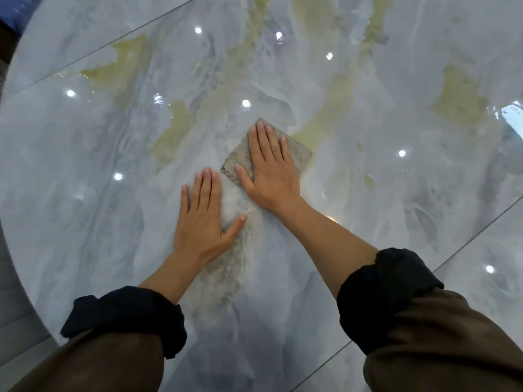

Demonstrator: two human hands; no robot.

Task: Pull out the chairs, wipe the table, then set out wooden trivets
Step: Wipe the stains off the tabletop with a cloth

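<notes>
Plainly the job is in its middle step, the wiping. The right grip (273, 176) lies flat, fingers straight and spread, pressing a grey cloth (298, 154) onto the glossy marbled desk (99, 165). Nothing is curled round the cloth; it is only pinned under the palm, with its edges showing past the fingertips and the thumb. The left grip (202, 222), just beside the right and nearer the body, is also flat and wide, resting on the bare desk and holding nothing.

No chair shows, so I cannot tell whether that step is done. No wooden trivet shows either, so I judge that step is left.

A pale grainy streak (240, 250) runs from under the right grip back between the forearms; it may be a wet trail or the stone's pattern. Lamp reflections dot the top ahead of both grips, and thin seam lines cross it. Something blue (11, 21) sits far left, beyond the rim. Reach looks like the only hindrance, since much of the desk lies well ahead of the grips.
</notes>
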